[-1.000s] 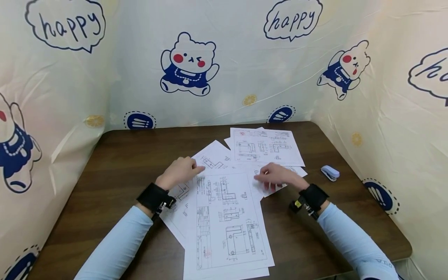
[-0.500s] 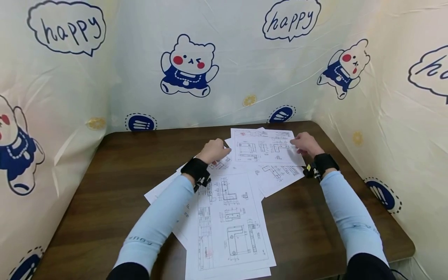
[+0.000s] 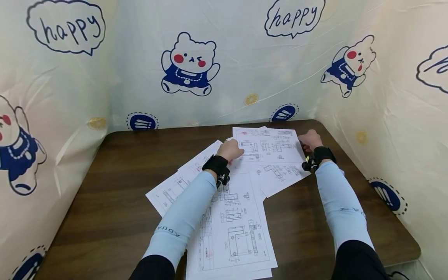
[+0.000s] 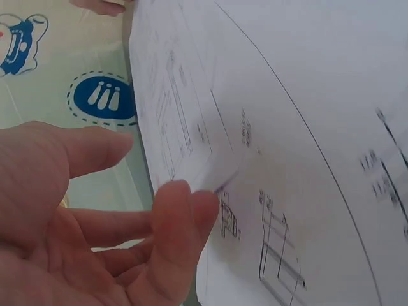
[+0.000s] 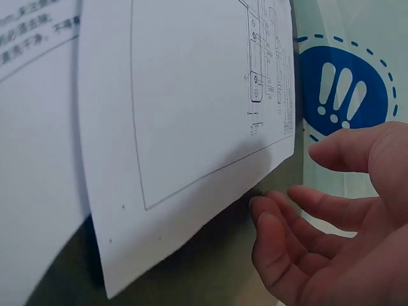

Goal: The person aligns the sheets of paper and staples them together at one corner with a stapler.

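Over the left edge of the far drawing sheet (image 3: 290,157) is my left hand (image 3: 230,150). In the left wrist view its fingertips (image 4: 172,197) seem to meet the paper, with the thumb well apart from them. My right hand (image 3: 310,140) is at that sheet's right edge. The right wrist view shows its fingers (image 5: 271,245) loosely bent beside the paper's edge, thumb apart, pinching nothing. Other printed technical drawings overlap nearer: a sheet tilted to the right (image 3: 280,182), a large front sheet (image 3: 245,241) and slanted sheets at the left (image 3: 168,194).
The papers lie on a dark wooden table (image 3: 105,202). A curtain (image 3: 231,50) printed with bears stands along the table's back and sides. My left forearm (image 3: 185,217) passes over the slanted and front sheets. The right arm mostly hides what lies behind it.
Both hands have moved away from me and to the right, from the nearer sheets to the two sides of the far sheet. The right arm now covers the light blue stapler.
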Demonstrator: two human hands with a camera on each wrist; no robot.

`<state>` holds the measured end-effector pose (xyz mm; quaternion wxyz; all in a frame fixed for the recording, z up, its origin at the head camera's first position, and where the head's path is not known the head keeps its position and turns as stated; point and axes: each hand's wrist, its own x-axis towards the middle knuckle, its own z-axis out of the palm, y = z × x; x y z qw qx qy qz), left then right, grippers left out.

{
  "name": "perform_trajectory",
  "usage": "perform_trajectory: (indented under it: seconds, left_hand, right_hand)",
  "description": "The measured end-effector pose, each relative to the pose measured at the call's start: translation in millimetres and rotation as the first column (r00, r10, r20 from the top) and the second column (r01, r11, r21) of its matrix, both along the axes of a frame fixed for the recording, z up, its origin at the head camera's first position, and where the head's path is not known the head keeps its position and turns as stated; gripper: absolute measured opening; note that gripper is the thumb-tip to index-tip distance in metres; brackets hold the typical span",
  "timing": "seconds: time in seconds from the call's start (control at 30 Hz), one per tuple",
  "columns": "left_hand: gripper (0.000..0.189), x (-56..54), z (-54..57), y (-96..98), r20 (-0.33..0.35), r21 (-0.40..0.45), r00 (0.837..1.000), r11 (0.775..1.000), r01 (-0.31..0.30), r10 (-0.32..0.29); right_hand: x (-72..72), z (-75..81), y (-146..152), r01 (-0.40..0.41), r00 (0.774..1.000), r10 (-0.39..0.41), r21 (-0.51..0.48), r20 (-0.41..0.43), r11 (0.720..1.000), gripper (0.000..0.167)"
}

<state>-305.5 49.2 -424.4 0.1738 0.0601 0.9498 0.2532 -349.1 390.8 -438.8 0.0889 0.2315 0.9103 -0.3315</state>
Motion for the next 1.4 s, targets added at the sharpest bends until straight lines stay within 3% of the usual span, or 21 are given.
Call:
perform_trajectory:
  seconds: [0.1,0.37,0.6,0.73,0.9,1.0,1.03,1.13,1.27,1.33,1.4]
  left_hand:
    - [0.036,-2.2,-1.1,5.0,0.015,0.034,1.000,0.999,-0.024,0.024]
    - [0.039,-10.9,-12.0,3.8,0.089,0.117,0.985,0.981,-0.158,0.148]
    - [0.038,-14.6,-20.5,-4.7,0.122,0.112,0.984,0.983,-0.143,0.129]
    - [0.032,-15.8,-19.7,-12.5,0.094,0.110,0.986,0.983,-0.146,0.135]
    - [0.040,-14.5,-15.8,-21.9,0.115,0.176,0.980,0.968,-0.180,0.162]
    - [0.047,-14.6,-16.2,-24.0,0.151,0.266,0.975,0.943,-0.199,0.163]
    - [0.048,-15.2,-17.0,-24.1,0.166,0.296,0.973,0.933,-0.205,0.161]
    - [0.040,-15.2,-19.2,-22.8,0.244,0.405,0.956,0.879,-0.251,0.161]
    - [0.024,-14.1,-16.4,-21.6,0.326,0.501,0.928,0.799,-0.333,0.182]
    - [0.021,-14.0,-12.2,-23.5,0.335,0.522,0.925,0.781,-0.343,0.182]
    - [0.020,-13.8,-7.6,-27.5,0.309,0.540,0.936,0.779,-0.320,0.170]
  right_hand:
    - [2.0,-1.0,4,0.020,1.000,-0.020,-0.041,-0.006,0.999,0.041]
    - [-1.6,-10.1,12,0.060,0.998,-0.058,-0.158,0.017,0.986,0.038]
    - [-1.3,-15.7,18,0.011,0.999,-0.002,-0.237,0.037,0.971,0.032]
    - [4.4,-12.9,24,0.003,1.000,0.000,-0.367,0.008,0.930,0.039]
    - [13.8,-8.8,34,0.053,0.998,-0.038,-0.537,0.039,0.842,0.052]
    - [21.0,-8.3,41,0.022,0.998,0.016,-0.574,0.061,0.819,0.059]
    - [23.6,-8.7,43,-0.009,0.997,0.049,-0.567,0.055,0.823,0.060]
    - [30.0,-4.2,42,-0.028,0.996,0.073,-0.609,0.049,0.793,0.062]
    - [37.5,10.8,34,-0.002,0.998,0.046,-0.695,0.045,0.719,0.062]
    - [40.4,17.1,29,-0.005,0.999,0.039,-0.723,0.030,0.691,0.061]
    - [42.1,21.8,27,-0.010,1.000,0.026,-0.754,0.010,0.656,0.058]
